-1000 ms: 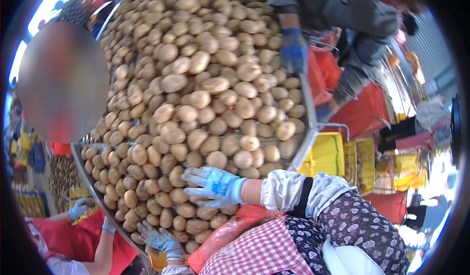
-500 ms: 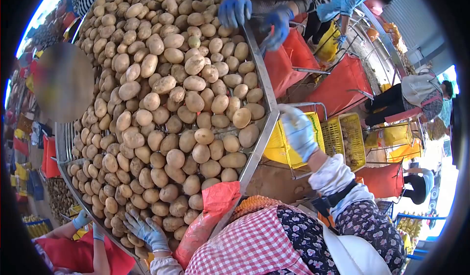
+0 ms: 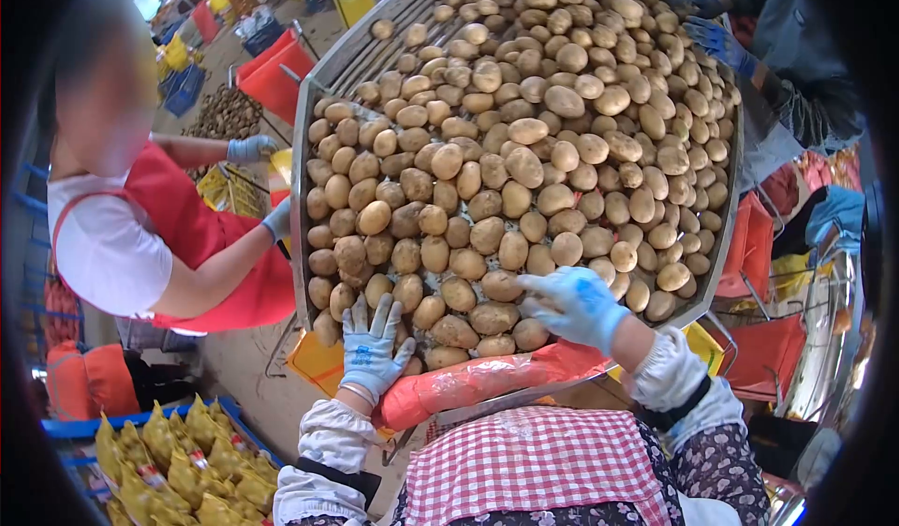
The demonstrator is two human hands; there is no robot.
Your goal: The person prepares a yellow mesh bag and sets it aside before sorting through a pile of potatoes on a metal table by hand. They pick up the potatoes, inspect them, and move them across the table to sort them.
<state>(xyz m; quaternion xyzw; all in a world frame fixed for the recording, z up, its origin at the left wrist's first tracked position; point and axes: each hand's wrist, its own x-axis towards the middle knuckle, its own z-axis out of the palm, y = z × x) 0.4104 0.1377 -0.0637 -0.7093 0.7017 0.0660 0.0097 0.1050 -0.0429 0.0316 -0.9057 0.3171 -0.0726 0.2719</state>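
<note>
A metal-framed sorting table (image 3: 302, 142) is covered in brown potatoes (image 3: 487, 206). My left hand (image 3: 372, 350), in a pale blue-and-white glove, lies on the potatoes by the near left corner, fingers spread and nothing gripped. Over the near edge of the pile reaches my right hand (image 3: 573, 307), gloved alike, its fingers stretched out to the left at a few potatoes; it holds none that I can see. Between my two arms, a red plastic-wrapped pad (image 3: 487, 381) covers the table's near rim.
To the left stands a person in a red apron (image 3: 225, 254), gloved hands at the table edge. Another person's blue gloves (image 3: 721, 44) rest at the far right. Filled yellow net bags (image 3: 201, 460) sit in a blue-framed bin. Red containers (image 3: 768, 357) stand at right.
My view has swung to the left. My right hand has come from above the yellow crates beside the table onto the potatoes. My left hand stays on the near potatoes.
</note>
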